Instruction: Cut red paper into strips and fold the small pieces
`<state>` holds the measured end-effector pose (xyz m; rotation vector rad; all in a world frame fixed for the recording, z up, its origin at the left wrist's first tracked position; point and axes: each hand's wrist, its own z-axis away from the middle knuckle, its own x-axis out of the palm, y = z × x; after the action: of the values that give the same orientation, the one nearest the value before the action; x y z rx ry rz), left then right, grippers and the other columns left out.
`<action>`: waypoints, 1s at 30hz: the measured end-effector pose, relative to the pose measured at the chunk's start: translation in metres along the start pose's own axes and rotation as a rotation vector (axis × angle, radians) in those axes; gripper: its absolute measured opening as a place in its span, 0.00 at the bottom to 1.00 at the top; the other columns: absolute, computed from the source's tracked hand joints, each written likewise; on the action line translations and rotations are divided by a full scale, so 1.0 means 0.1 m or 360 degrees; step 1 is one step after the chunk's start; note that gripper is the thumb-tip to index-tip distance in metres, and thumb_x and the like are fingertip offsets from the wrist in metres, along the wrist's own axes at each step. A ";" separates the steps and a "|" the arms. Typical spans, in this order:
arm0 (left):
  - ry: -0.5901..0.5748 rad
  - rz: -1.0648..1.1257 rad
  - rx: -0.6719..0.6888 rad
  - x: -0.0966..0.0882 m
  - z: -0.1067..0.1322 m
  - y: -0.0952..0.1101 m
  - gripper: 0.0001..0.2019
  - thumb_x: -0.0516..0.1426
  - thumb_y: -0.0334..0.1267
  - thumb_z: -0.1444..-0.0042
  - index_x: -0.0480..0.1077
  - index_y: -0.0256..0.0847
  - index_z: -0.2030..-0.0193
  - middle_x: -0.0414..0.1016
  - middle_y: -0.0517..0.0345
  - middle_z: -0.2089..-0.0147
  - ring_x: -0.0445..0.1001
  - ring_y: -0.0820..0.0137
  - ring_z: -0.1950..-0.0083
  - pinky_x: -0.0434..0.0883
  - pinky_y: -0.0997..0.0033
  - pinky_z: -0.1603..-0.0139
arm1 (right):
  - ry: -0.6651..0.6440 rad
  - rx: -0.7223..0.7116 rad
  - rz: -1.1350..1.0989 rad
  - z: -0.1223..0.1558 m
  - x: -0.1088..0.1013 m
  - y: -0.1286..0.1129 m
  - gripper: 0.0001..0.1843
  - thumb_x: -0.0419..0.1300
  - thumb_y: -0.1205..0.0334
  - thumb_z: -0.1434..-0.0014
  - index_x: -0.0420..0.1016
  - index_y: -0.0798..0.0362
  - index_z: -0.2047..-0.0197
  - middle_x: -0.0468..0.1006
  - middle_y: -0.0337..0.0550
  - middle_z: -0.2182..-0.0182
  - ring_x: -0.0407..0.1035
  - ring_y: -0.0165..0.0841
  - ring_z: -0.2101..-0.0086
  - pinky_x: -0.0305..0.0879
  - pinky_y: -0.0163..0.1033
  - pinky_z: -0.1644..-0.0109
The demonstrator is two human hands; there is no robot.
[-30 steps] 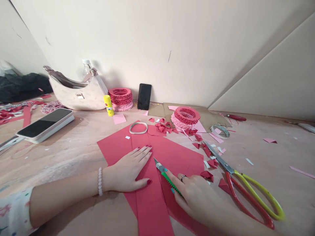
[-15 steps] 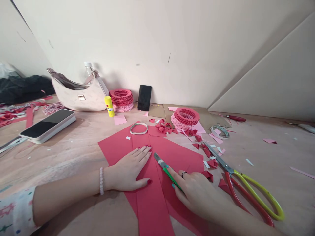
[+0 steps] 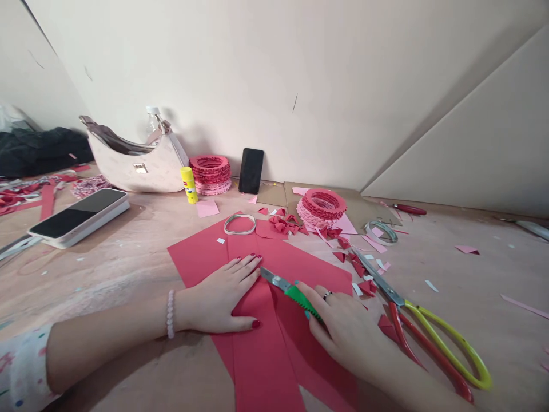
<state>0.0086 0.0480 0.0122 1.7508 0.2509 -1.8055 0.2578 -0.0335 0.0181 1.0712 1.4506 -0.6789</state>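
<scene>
Presses red paper (image 3: 263, 355) flat with the left hand (image 3: 214, 297), palm down, gripping nothing; clasps a green knife (image 3: 298, 294) in the right hand (image 3: 345, 326), with both hands apart. Find paper and knife just left of the scissors (image 3: 398, 301). Treat the paper as probably light, thin and bendable, easy to crease or slide; best pinned with flat fingers, clear of the blade. Expect a light, rigid, sharp knife, to be taken only by the green handle. Count one knife, one pair of scissors, one glue stick (image 3: 189, 186) far left of the scissors, one black phone (image 3: 251, 170) closer, and two stacks of paper rings (image 3: 319, 215): one near the scissors' tips, one farther left. Cannot count the overlapping sheets, nor the red scraps (image 3: 343, 244) beside the scissors.
</scene>
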 end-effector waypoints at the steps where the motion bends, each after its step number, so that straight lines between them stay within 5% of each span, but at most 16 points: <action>1: -0.0002 -0.0003 -0.0003 0.00 -0.01 0.00 0.42 0.49 0.60 0.47 0.43 0.31 0.33 0.34 0.42 0.32 0.38 0.55 0.32 0.45 0.55 0.35 | 0.0007 0.0029 -0.0001 0.00 0.00 0.02 0.21 0.48 0.68 0.46 0.62 0.51 0.48 0.71 0.37 0.74 0.64 0.30 0.78 0.36 0.36 0.76; 7: -0.0018 0.0035 -0.0065 -0.01 -0.03 -0.02 0.37 0.46 0.55 0.42 0.46 0.31 0.34 0.38 0.43 0.32 0.41 0.56 0.32 0.47 0.57 0.35 | -0.0137 0.0142 -0.0069 0.00 -0.08 0.16 0.19 0.49 0.67 0.48 0.65 0.49 0.52 0.72 0.37 0.75 0.66 0.31 0.77 0.36 0.36 0.76; 14: 0.0039 0.0080 -0.0041 0.01 -0.02 -0.04 0.35 0.45 0.55 0.41 0.47 0.33 0.34 0.40 0.45 0.32 0.43 0.56 0.32 0.48 0.56 0.35 | -0.0279 -0.0022 -0.0185 -0.01 -0.18 0.15 0.15 0.50 0.69 0.50 0.65 0.47 0.59 0.70 0.35 0.76 0.65 0.31 0.76 0.35 0.37 0.75; 23: 0.0107 0.0015 -0.0098 0.01 -0.01 -0.05 0.28 0.39 0.48 0.37 0.46 0.36 0.34 0.41 0.51 0.32 0.43 0.63 0.32 0.49 0.61 0.35 | -0.0157 -0.0144 -0.0117 0.00 0.02 0.04 0.21 0.48 0.67 0.44 0.59 0.45 0.47 0.68 0.35 0.75 0.61 0.30 0.79 0.32 0.38 0.76; 30: 0.0062 -0.0136 -0.0193 0.04 -0.04 -0.02 0.34 0.44 0.53 0.40 0.44 0.32 0.33 0.38 0.46 0.32 0.40 0.57 0.32 0.46 0.55 0.35 | -0.0196 -0.0127 -0.0158 -0.03 0.01 -0.01 0.24 0.47 0.66 0.42 0.55 0.45 0.42 0.68 0.36 0.74 0.61 0.30 0.77 0.35 0.38 0.75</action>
<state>0.0112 0.0505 0.0074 1.7148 0.4482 -1.7778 0.2556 -0.0313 0.0175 0.8851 1.4193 -0.7383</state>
